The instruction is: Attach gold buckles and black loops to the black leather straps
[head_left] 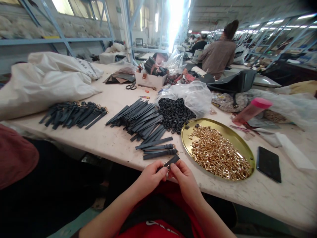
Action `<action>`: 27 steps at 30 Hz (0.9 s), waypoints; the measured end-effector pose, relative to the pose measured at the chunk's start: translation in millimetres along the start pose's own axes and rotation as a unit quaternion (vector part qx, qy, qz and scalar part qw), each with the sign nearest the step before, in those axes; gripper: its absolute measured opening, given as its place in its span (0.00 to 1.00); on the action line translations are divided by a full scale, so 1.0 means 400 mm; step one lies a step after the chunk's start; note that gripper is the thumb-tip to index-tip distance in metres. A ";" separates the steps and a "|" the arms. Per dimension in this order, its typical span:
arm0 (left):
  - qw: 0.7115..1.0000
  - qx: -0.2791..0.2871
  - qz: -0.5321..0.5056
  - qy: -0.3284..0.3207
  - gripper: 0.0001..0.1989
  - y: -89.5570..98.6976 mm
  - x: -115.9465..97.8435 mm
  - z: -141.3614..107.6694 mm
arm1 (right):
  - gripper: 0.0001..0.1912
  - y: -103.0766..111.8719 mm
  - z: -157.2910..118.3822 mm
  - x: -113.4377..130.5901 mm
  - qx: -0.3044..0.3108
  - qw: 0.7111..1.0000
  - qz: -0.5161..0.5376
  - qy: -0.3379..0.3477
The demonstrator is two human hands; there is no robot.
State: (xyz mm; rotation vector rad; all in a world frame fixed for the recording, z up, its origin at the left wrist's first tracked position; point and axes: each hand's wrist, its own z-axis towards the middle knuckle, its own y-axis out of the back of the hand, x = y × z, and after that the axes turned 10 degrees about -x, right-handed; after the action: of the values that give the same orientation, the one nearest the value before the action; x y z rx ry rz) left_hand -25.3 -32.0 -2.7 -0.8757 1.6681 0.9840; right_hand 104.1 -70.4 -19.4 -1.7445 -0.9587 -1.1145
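Note:
Both hands meet at the table's front edge around one dark strap (174,160) with a small gold buckle. My left hand (154,173) pinches its left part near the buckle, and my right hand (182,170) pinches the strap from the right. Just beyond them lie several dark straps (158,152), some with gold buckles. A larger pile of plain straps (138,115) is behind, beside a heap of small black loops (175,112) in a clear bag. To the right, a gold tray (186,145) bears many gold buckles (218,152).
Buckled straps (74,114) lie at the left, by a white sack (49,82). Scissors (131,86) and a white box (151,80) are farther back. A phone (268,164) and pink-lidded bottle (252,110) are at the right. A seated person's red sleeve (17,155) shows at left.

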 end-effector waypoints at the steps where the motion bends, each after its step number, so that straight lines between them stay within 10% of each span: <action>1: 1.000 0.004 -0.011 0.019 0.11 0.000 -0.001 0.000 | 0.11 -0.001 0.000 -0.001 0.006 1.000 0.014 -0.014; 5: 0.994 0.013 -0.060 0.088 0.09 -0.006 -0.002 0.001 | 0.11 -0.005 0.000 -0.008 0.031 0.998 0.036 -0.049; 11: 0.999 -0.023 0.032 0.033 0.10 0.003 -0.005 -0.005 | 0.06 0.016 0.002 -0.017 -0.057 0.949 -0.221 0.218; 17: 0.997 0.038 0.073 0.001 0.15 0.026 -0.015 0.000 | 0.11 0.023 0.016 0.001 0.052 0.994 -0.091 0.013; 24: 0.999 0.030 0.002 0.012 0.16 0.027 0.015 0.039 | 0.09 0.054 0.066 0.053 0.177 0.960 -0.208 0.069; 27: 0.998 0.047 0.025 0.020 0.13 0.025 0.019 0.044 | 0.10 0.102 0.171 0.098 0.119 0.923 -0.335 0.146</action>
State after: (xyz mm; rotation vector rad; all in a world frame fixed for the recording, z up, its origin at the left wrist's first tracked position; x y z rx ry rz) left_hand -29.6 -12.8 -11.3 -0.7983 1.7633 0.9192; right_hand 173.7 -16.2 -10.2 -1.0224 -1.4774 -1.5498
